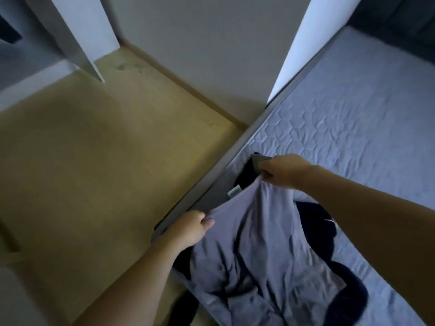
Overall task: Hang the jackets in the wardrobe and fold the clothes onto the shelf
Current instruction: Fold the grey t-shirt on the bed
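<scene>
Your left hand (190, 228) pinches one top corner of the shirt (256, 250), fingers curled tight on the hem. Your right hand (282, 170) grips the other corner, knuckles bunched round the cloth, and the edge stretches taut between the two. The shirt is pale lilac, soft and creased, hanging down over the near edge of the bed (353, 118). A small white label (234, 191) shows just under the top edge, its print too blurred to read. Dark navy clothes (313, 222) lie beneath and behind the shirt on the quilted mattress, stitched in a wavy honeycomb pattern. To your left, the floor (106, 149) is smooth and tan, and a white wardrobe door (77, 36) stands open beyond it.
</scene>
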Demonstrator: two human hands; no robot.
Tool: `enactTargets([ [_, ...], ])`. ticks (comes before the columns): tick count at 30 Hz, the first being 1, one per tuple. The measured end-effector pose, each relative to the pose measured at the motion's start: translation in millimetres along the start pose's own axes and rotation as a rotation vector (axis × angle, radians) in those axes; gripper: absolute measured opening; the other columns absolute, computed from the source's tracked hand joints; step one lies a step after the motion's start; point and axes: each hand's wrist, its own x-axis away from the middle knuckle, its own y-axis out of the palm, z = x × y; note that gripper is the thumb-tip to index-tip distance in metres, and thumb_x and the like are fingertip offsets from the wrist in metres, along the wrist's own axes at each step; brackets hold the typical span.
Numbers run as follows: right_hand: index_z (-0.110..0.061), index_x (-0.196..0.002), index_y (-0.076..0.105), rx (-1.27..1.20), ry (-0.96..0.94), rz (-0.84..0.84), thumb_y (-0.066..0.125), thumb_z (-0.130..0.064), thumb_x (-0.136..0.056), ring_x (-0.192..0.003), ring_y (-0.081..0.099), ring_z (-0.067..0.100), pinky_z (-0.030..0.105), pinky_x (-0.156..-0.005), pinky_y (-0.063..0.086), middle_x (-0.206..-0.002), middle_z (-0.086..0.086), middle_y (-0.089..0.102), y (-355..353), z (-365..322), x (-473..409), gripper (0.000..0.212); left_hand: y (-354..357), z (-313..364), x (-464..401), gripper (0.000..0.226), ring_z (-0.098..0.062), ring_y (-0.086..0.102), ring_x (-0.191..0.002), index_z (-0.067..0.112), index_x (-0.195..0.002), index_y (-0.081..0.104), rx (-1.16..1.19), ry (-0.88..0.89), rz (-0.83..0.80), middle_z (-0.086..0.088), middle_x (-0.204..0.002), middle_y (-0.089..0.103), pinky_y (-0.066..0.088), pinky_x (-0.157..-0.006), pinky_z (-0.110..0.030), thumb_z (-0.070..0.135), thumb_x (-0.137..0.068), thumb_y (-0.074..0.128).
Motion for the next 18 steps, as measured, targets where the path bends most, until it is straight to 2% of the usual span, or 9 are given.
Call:
enactTargets([
  [1, -0.029, -0.093, 0.051, 0.008, 0.021, 0.018, 0.047, -0.043, -0.094, -0.095, 0.060, 0.027, 0.029, -0.067, 0.032, -0.094, 0.002, 0.059, -24.3, 2.0, 31.5, 0.014, -13.0, 22.0, 24.6, 0.044, -0.021, 0.055, -0.065, 0.015, -0.071, 0.048, -0.085, 0.009, 0.002, -0.001, -0.070, 0.053, 0.034, -0.057, -0.031, 0.052, -0.095, 0.050],
  [2, -0.028, -0.093, 0.051, 0.021, 0.045, 0.039, 0.047, -0.044, -0.094, -0.095, 0.061, 0.027, 0.029, -0.067, 0.033, -0.094, 0.002, 0.059, -47.9, 5.0, 62.8, 0.017, -27.1, 44.0, 48.9, 0.042, -0.021, 0.053, -0.066, 0.018, -0.071, 0.046, -0.177, 0.020, 0.028, 0.000, -0.070, 0.049, 0.032, -0.057, -0.031, 0.054, -0.092, 0.053],
  [4, -0.027, -0.086, 0.046, 0.017, 0.092, 0.087, 0.046, -0.041, -0.095, -0.091, 0.059, 0.027, 0.030, -0.066, 0.033, -0.090, 0.002, 0.056, -89.7, 10.7, 127.1, 0.017, -51.2, 80.7, 96.3, 0.036, -0.025, 0.061, -0.086, 0.021, -0.089, 0.058, -0.390, 0.038, 0.121, -0.002, -0.091, 0.060, 0.037, -0.065, -0.030, 0.057, -0.088, 0.055],
  [6, -0.025, -0.083, 0.042, -0.001, 0.133, 0.159, 0.046, -0.041, -0.096, -0.087, 0.058, 0.028, 0.030, -0.065, 0.033, -0.083, 0.001, 0.050, -122.1, 13.3, 189.8, 0.020, -70.0, 114.6, 142.2, 0.041, -0.027, 0.062, -0.102, 0.023, -0.103, 0.061, -0.543, 0.041, 0.253, -0.002, -0.111, 0.065, 0.042, -0.074, -0.030, 0.058, -0.086, 0.050],
  [9, -0.026, -0.081, 0.039, 0.008, 0.231, 0.266, 0.046, -0.047, -0.096, -0.076, 0.053, 0.027, 0.031, -0.062, 0.032, -0.074, -0.003, 0.042, -151.8, 20.1, 272.3, 0.027, -90.4, 176.3, 196.3, 0.043, -0.029, 0.062, -0.100, 0.023, -0.108, 0.061, -0.674, 0.083, 0.412, -0.004, -0.111, 0.066, 0.044, -0.079, -0.033, 0.057, -0.089, 0.042],
  [11, -0.026, -0.083, 0.037, -0.007, 0.337, 0.336, 0.045, -0.051, -0.095, -0.065, 0.046, 0.023, 0.031, -0.057, 0.030, -0.071, -0.003, 0.041, -161.1, 28.9, 326.7, 0.029, -98.6, 221.8, 226.8, 0.034, -0.030, 0.061, -0.090, 0.020, -0.097, 0.059, -0.588, 0.208, 0.476, -0.008, -0.103, 0.065, 0.042, -0.071, -0.032, 0.050, -0.091, 0.043],
  [13, -0.026, -0.090, 0.037, -0.040, 0.435, 0.377, 0.047, -0.052, -0.094, -0.061, 0.043, 0.021, 0.032, -0.056, 0.031, -0.073, -0.002, 0.043, -163.9, 40.3, 380.7, 0.029, -99.7, 259.2, 257.3, 0.024, -0.031, 0.059, -0.080, 0.014, -0.081, 0.053, -0.300, 0.375, 0.522, -0.009, -0.087, 0.065, 0.041, -0.063, -0.033, 0.037, -0.091, 0.051],
  [15, -0.025, -0.095, 0.044, -0.055, 0.486, 0.394, 0.049, -0.051, -0.094, -0.067, 0.048, 0.025, 0.033, -0.060, 0.036, -0.078, 0.000, 0.047, -163.6, 51.3, 433.3, 0.027, -90.8, 292.5, 289.1, 0.022, -0.028, 0.057, -0.069, 0.012, -0.074, 0.051, -0.089, 0.527, 0.565, -0.004, -0.068, 0.059, 0.038, -0.055, -0.033, 0.028, -0.089, 0.055],
  [18, -0.023, -0.090, 0.053, -0.055, 0.511, 0.331, 0.053, -0.043, -0.095, -0.078, 0.051, 0.026, 0.034, -0.066, 0.038, -0.087, 0.004, 0.055, -158.6, 66.7, 506.2, 0.021, -63.2, 339.8, 334.5, 0.018, -0.018, 0.051, -0.062, 0.020, -0.073, 0.046, 0.042, 0.683, 0.601, 0.005, -0.064, 0.052, 0.037, -0.053, -0.029, 0.024, -0.089, 0.054],
])
